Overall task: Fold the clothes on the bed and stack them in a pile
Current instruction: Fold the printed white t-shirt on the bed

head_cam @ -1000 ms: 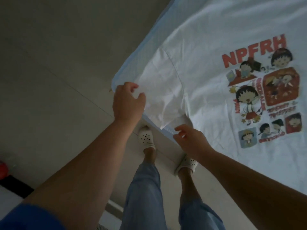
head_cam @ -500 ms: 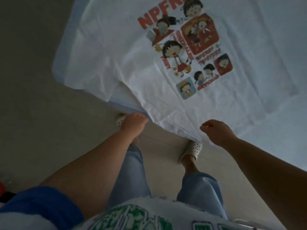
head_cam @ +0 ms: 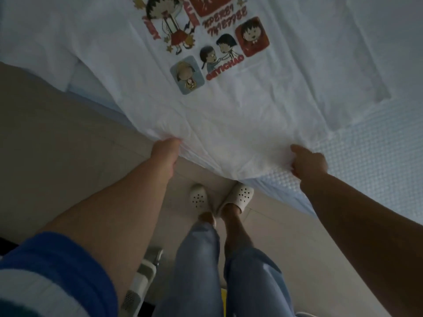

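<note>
Seen from above, looking down the person's own body. Nearest are a blue sleeve (head_cam: pixel 52 268) on the left arm and pale blue jeans (head_cam: pixel 229 271), ending in white perforated clogs (head_cam: pixel 242 197) that stand on a beige tiled floor (head_cam: pixel 68 138). A grey and white object lies low on the floor by the left leg; what it is cannot be told.

Beyond the feet runs the edge of a bed (head_cam: pixel 377 161) with a pale blue, waffle-textured cover. A white T-shirt (head_cam: pixel 229 115) lies spread flat on it, print side up, its bottom hem hanging slightly over the bed's edge.

The left hand (head_cam: pixel 166 149) grips the hem at its left corner, fingers curled under the bunched cloth. The right hand (head_cam: pixel 309 162) grips the hem near its right corner, fingers curled round the fabric and the thumb pointing along the edge. The two hands are well apart, with the hem stretched between them.

Further up the shirt is a cartoon print (head_cam: pixel 206 37) of dark-haired children in red and blue panels. Red lettering reads "GUAYICHAO" or similar beneath a pair of children; other red words above it are partly cut off and hard to read.
</note>
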